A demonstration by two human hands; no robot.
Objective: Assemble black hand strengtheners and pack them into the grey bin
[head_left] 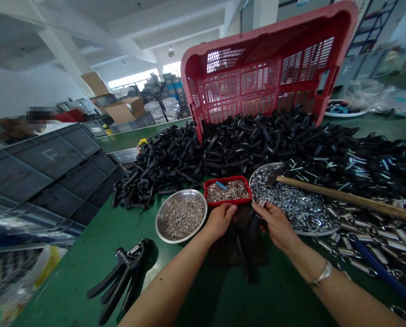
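Note:
My left hand point(221, 220) is closed, thumb and fingers pressed together just below the red tray point(209, 200) of small metal pins; whatever it pinches is hidden. My right hand point(277, 223) holds a coil spring point(262, 203) between thumb and fingers, above a dark part partly hidden by the hand. Between and below both hands, a black plastic handle point(243, 259) lies over a dark plate point(220, 252) on the green table. At the lower left, assembled black hand grippers point(121, 277) with springs lie on the table.
A steel bowl point(159, 222) holds small metal parts. Black handles point(244, 145) are heaped before a tipped red basket point(220, 91). A hammer point(329, 191) rests across a plate of metal rings point(284, 206). Loose springs point(359, 254) spread right; grey crates point(49, 168) stand left.

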